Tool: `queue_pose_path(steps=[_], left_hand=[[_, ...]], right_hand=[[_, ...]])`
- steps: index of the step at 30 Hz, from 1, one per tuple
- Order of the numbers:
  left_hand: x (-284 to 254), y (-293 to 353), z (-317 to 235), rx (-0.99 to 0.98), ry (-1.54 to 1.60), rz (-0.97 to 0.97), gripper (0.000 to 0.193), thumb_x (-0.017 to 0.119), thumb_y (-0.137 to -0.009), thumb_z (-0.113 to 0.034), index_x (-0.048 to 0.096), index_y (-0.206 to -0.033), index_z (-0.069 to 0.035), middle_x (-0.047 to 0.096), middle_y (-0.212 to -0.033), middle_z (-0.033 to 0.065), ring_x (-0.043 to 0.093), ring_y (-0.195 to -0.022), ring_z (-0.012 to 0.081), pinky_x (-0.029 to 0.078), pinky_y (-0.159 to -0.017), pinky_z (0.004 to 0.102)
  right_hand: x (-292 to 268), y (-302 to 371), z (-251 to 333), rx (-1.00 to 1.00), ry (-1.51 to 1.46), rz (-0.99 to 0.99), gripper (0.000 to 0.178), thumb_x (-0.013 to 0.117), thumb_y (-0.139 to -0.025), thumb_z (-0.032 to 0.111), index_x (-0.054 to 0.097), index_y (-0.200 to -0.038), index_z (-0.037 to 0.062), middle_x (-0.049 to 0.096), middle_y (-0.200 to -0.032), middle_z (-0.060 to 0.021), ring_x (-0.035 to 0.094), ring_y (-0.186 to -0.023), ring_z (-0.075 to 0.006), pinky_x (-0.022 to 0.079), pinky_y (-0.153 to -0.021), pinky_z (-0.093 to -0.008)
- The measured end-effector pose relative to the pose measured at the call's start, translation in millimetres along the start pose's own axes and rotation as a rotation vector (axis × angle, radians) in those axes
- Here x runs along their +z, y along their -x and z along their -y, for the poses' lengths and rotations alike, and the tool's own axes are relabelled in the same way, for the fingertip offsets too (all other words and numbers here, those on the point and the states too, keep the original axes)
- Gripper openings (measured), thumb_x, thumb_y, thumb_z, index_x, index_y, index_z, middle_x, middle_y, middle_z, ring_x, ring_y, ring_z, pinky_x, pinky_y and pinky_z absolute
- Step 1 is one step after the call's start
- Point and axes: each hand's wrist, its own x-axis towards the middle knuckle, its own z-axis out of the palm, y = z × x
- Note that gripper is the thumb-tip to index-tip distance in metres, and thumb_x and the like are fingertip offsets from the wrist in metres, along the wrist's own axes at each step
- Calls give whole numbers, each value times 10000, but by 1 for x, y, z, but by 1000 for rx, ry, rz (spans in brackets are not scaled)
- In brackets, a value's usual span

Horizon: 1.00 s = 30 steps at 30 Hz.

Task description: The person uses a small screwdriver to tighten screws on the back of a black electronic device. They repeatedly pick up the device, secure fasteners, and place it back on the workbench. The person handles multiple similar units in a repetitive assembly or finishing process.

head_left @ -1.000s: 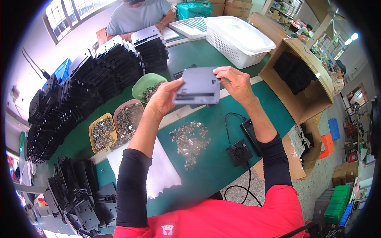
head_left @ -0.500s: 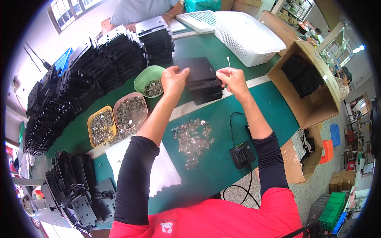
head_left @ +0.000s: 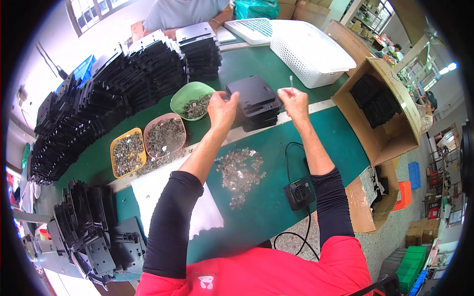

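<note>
A small stack of flat black plastic panels [head_left: 252,93] sits on the green table in front of me. My left hand [head_left: 222,109] is at the stack's left edge, thumb and forefinger apart with nothing visible between them. To the right of the stack, my right hand [head_left: 296,104] pinches a thin stick that looks like a cotton swab [head_left: 291,81], its pale tip pointing up. Left of my left hand stand a green bowl [head_left: 177,95], a pink bowl [head_left: 184,129] and a yellow tray [head_left: 113,157], all holding small metal parts.
Loose metal clips [head_left: 241,172] lie on the table nearer me, beside a white sheet [head_left: 205,212]. Long rows of black panels [head_left: 98,106] line the left. A white basket [head_left: 311,54], an open carton [head_left: 410,143] and a small black corded device [head_left: 299,194] stand rightward. Another person sits opposite.
My left hand has come slightly down and away from the top panel's edge. My right hand has shifted a little right and down with the swab. The whole view has moved slightly.
</note>
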Motion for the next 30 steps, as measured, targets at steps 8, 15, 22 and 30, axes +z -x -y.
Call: queue_pose_path(steps=[8,15,22,30], left_hand=[[-44,46,51,192,29,136,209,642,-837,-143,691,-968,13,709,-900,151,694,-811,231,550,-733,391],[-165,156,55,400,-657,278,183,677,-814,-173,645,-850,3,630,-862,192,649,-818,381,525,-726,475],[-327,277,74,237,-1241,56,357,711,-767,-160,637,-1093,-36,591,-1194,183,483,-1216,351,423,-940,458],[-380,285,142,354,-1096,-140,296,700,-818,-106,656,-1106,-52,619,-1206,103,563,-1126,315,491,-945,396]], right_hand=[[6,56,89,110,-131,115,191,670,-916,180,712,-973,2,651,-742,3,527,-598,-49,423,-541,-222],[75,157,122,-265,227,1005,208,653,-878,161,687,-951,-31,645,-698,-71,587,-646,-112,469,-603,-286],[118,225,144,-345,355,1195,243,641,-864,207,685,-936,-21,656,-735,-173,629,-648,-261,499,-645,-373],[148,250,150,-455,264,1155,228,653,-862,204,687,-911,-16,603,-645,-92,543,-576,-141,456,-577,-314]])
